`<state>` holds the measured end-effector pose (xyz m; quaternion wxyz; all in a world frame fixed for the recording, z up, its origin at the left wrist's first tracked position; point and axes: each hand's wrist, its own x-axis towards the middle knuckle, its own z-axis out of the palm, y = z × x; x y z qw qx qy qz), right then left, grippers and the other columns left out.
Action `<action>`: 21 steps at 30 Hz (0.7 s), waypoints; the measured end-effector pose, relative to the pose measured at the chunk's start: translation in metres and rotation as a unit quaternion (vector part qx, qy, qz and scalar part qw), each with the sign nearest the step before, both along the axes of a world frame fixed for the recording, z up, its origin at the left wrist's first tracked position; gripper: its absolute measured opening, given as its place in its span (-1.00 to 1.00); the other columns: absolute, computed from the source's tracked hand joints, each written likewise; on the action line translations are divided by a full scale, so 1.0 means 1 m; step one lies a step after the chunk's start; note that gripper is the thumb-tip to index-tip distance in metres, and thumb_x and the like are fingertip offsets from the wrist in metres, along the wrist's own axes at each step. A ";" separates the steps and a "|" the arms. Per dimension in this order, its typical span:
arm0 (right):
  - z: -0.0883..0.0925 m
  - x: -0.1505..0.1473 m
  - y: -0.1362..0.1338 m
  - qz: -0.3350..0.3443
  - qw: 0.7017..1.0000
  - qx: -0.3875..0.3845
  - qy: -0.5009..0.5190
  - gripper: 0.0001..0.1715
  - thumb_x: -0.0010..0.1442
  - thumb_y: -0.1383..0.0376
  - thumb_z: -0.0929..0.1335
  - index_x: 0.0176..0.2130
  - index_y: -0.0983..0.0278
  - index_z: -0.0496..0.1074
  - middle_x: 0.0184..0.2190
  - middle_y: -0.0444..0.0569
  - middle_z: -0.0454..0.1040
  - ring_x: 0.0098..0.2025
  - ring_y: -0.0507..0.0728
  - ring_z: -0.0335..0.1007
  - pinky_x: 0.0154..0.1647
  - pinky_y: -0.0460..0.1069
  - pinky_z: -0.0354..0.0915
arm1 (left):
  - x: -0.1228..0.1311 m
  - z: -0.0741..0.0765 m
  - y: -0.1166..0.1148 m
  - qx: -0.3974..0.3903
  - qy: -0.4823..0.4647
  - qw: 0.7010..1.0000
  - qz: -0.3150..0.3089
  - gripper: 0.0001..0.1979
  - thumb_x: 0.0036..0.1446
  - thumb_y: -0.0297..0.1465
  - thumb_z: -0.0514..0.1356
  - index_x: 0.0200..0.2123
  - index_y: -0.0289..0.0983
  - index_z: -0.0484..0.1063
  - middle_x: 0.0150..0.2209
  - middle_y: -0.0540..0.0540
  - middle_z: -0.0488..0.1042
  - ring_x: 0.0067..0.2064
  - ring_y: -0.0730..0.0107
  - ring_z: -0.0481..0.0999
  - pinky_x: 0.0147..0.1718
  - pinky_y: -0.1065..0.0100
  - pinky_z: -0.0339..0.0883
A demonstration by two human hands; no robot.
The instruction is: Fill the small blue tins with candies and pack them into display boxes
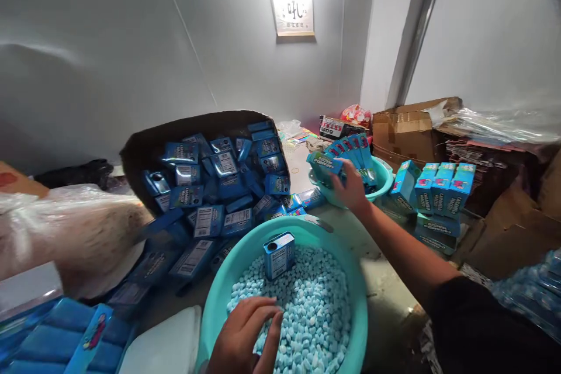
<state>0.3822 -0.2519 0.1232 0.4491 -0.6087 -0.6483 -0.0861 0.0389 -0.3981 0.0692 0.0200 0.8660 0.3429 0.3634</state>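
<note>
My left hand (248, 333) hangs low over a turquoise basin (360, 310) full of small pale-blue candies (307, 315). Its fingers curl and the fingertips come close to the thumb; anything between them is too small to make out. Just beyond the fingers, a blue tin (279, 256) with a dark round opening on top stands upright on the candies. Stretched out to the right, my right hand (353, 187) grips a blue printed carton (323, 165) above a smaller turquoise basin (385, 178). Several blue printed cards (353, 149) fan out in that basin.
A tipped dark box (144, 134) spills blue tins (225, 166) at the left. Blue cartons (442, 187) stand in a row at the right. Cardboard boxes (403, 131) sit behind them. A white lid (162, 342) and more blue packs (65, 333) lie at lower left.
</note>
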 end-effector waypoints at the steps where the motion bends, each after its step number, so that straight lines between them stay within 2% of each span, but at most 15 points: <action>1: 0.010 -0.012 -0.014 0.039 0.995 0.083 0.034 -0.55 0.34 0.18 0.22 0.17 0.27 0.26 0.11 0.18 0.39 0.18 0.26 0.29 0.24 0.18 0.21 | 0.001 0.003 -0.005 0.022 -0.011 0.999 0.030 -0.83 0.24 -0.43 0.21 -0.09 -0.18 0.45 -0.12 -0.10 0.55 -0.06 0.32 0.57 -0.06 0.34 0.49; 2: 0.021 -0.028 -0.029 0.090 0.980 0.163 0.072 -0.57 0.30 0.17 0.28 0.13 0.21 0.28 0.07 0.12 0.41 0.15 0.27 0.32 0.21 0.20 0.24 | 0.003 0.007 -0.011 0.051 -0.026 0.996 0.066 -0.75 0.22 -0.45 0.23 -0.02 -0.20 0.42 -0.06 -0.14 0.52 0.01 0.27 0.54 0.00 0.27 0.47; 3: 0.032 -0.048 -0.046 0.136 0.960 0.212 0.124 -0.58 0.28 0.16 0.33 0.12 0.15 0.29 0.07 0.06 0.41 0.13 0.25 0.35 0.19 0.20 0.27 | 0.006 0.012 -0.017 0.085 -0.042 0.990 0.105 -0.67 0.19 -0.47 0.24 0.04 -0.22 0.38 -0.01 -0.19 0.48 0.08 0.20 0.49 0.07 0.19 0.44; 4: 0.042 -0.069 -0.063 0.176 0.938 0.236 0.183 -0.59 0.26 0.15 0.37 0.09 0.10 0.32 0.03 0.01 0.42 0.08 0.23 0.38 0.14 0.18 0.32 | 0.009 0.019 -0.024 0.125 -0.060 0.980 0.145 -0.60 0.17 -0.48 0.26 0.08 -0.25 0.34 0.04 -0.25 0.43 0.15 0.13 0.44 0.12 0.10 0.40; 5: 0.052 -0.092 -0.080 0.222 0.914 0.227 0.253 -0.61 0.24 0.14 0.39 0.06 0.07 0.33 -0.03 -0.03 0.44 0.02 0.20 0.41 0.09 0.17 0.35 | 0.013 0.026 -0.029 0.159 -0.060 0.969 0.177 -0.54 0.14 -0.47 0.29 0.10 -0.26 0.30 0.10 -0.30 0.38 0.22 0.04 0.36 0.16 0.01 0.35; 7: 0.065 -0.135 -0.106 0.328 0.857 0.114 0.379 -0.69 0.25 0.09 0.40 -0.02 0.05 0.37 -0.14 -0.07 0.46 -0.07 0.17 0.45 -0.01 0.14 0.41 | 0.021 0.041 -0.035 0.199 -0.039 0.947 0.250 -0.44 0.09 -0.35 0.35 0.13 -0.26 0.25 0.25 -0.40 0.19 0.34 -0.15 0.17 0.21 -0.15 0.25; 8: 0.068 -0.155 -0.115 0.381 0.817 0.030 0.432 -0.71 0.26 0.07 0.40 -0.05 0.07 0.38 -0.18 -0.09 0.47 -0.11 0.15 0.46 -0.06 0.12 0.43 | 0.023 0.048 -0.036 0.196 -0.022 0.937 0.290 -0.38 0.08 -0.27 0.36 0.16 -0.25 0.23 0.31 -0.43 0.08 0.38 -0.23 0.08 0.23 -0.21 0.20; 10: 0.068 -0.187 -0.123 0.454 0.716 -0.128 0.514 -0.69 0.23 0.04 0.42 -0.12 0.11 0.38 -0.21 -0.10 0.48 -0.15 0.14 0.48 -0.14 0.09 0.47 | 0.020 0.059 -0.033 0.178 -0.004 0.907 0.381 -0.30 0.08 -0.21 0.35 0.24 -0.23 0.20 0.38 -0.43 -0.06 0.41 -0.35 -0.04 0.25 -0.29 0.10; 12: 0.061 -0.209 -0.121 0.479 0.630 -0.229 0.566 -0.61 0.16 0.01 0.46 -0.15 0.15 0.35 -0.17 -0.09 0.50 -0.15 0.13 0.50 -0.17 0.08 0.48 | 0.006 0.066 -0.030 0.151 0.016 0.875 0.459 -0.28 0.08 -0.20 0.35 0.28 -0.18 0.22 0.41 -0.40 -0.12 0.41 -0.41 -0.05 0.25 -0.34 0.05; 13: 0.056 -0.218 -0.117 0.479 0.606 -0.259 0.580 -0.57 0.13 0.01 0.48 -0.16 0.17 0.34 -0.14 -0.07 0.50 -0.14 0.14 0.50 -0.17 0.08 0.49 | -0.004 0.069 -0.030 0.130 0.029 0.864 0.486 -0.30 0.07 -0.21 0.35 0.27 -0.14 0.26 0.41 -0.37 -0.09 0.40 -0.41 0.00 0.24 -0.35 0.04; 14: 0.051 -0.223 -0.113 0.478 0.597 -0.278 0.581 -0.54 0.10 0.00 0.50 -0.16 0.18 0.34 -0.12 -0.05 0.51 -0.12 0.14 0.51 -0.15 0.09 0.49 | -0.015 0.072 -0.030 0.103 0.043 0.857 0.503 -0.33 0.07 -0.21 0.35 0.25 -0.10 0.31 0.40 -0.34 -0.02 0.37 -0.38 0.08 0.23 -0.35 0.05; 15: 0.047 -0.227 -0.108 0.478 0.601 -0.292 0.570 -0.52 0.09 -0.01 0.50 -0.16 0.19 0.34 -0.12 -0.04 0.52 -0.10 0.15 0.51 -0.11 0.10 0.48 | -0.028 0.077 -0.031 0.074 0.059 0.855 0.510 -0.36 0.06 -0.19 0.35 0.23 -0.06 0.36 0.37 -0.32 0.09 0.33 -0.33 0.17 0.23 -0.33 0.07; 17: 0.040 -0.230 -0.097 0.481 0.647 -0.310 0.504 -0.49 0.09 -0.03 0.49 -0.13 0.20 0.36 -0.13 0.01 0.55 -0.08 0.18 0.52 -0.03 0.14 0.45 | -0.058 0.090 -0.034 0.015 0.090 0.858 0.505 -0.42 0.07 -0.13 0.34 0.18 -0.05 0.43 0.26 -0.28 0.27 0.24 -0.20 0.33 0.22 -0.21 0.17; 19: 0.033 -0.228 -0.085 0.479 0.737 -0.298 0.373 -0.50 0.13 -0.02 0.46 -0.07 0.21 0.39 -0.10 0.06 0.56 -0.05 0.22 0.52 0.01 0.18 0.42 | -0.092 0.108 -0.036 -0.037 0.115 0.849 0.515 -0.38 0.07 -0.01 0.30 0.17 -0.12 0.46 0.20 -0.31 0.32 0.19 -0.15 0.39 0.16 -0.06 0.29; 21: 0.026 -0.223 -0.073 0.454 0.840 -0.247 0.166 -0.57 0.17 0.04 0.45 -0.05 0.21 0.44 -0.04 0.11 0.55 0.02 0.29 0.49 0.12 0.27 0.34 | -0.128 0.129 -0.035 -0.092 0.134 0.800 0.577 -0.29 0.04 0.08 0.26 0.17 -0.22 0.46 0.19 -0.39 0.32 0.18 -0.25 0.39 0.11 -0.05 0.33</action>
